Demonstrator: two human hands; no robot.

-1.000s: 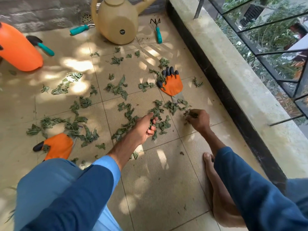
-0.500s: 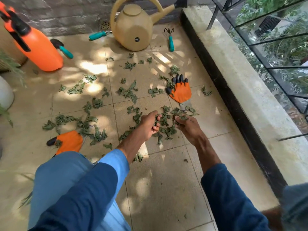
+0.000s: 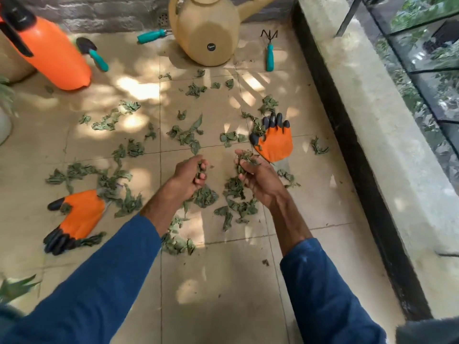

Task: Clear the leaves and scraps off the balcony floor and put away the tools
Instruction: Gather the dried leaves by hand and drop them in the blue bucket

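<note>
Gathering by the handful is the step in hand: the left hand [image 3: 190,173] is curled tight round a small wad of leaves [image 3: 187,136], and the right hand [image 3: 253,175], palm half up with fingers bent, cups a looser bunch, both held just over the floor well in front of the watering can [image 3: 206,33]. Most of the litter lies spread across the tiles between the hands and the can, so the job looks barely begun. The next move calls for somewhere to drop these handfuls (no bin, bag or dustpan shows), or else one heap to pile them on. Two orange gloves [image 3: 275,142] lie among the scraps in front of the can. A hand rake [image 3: 269,54] sits just right of the can, a teal-handled tool [image 3: 151,36] pokes out from behind it on the left, and a trowel [image 3: 95,54] and an orange sprayer [image 3: 52,53] lie farther left. What either vessel holds cannot be seen.
</note>
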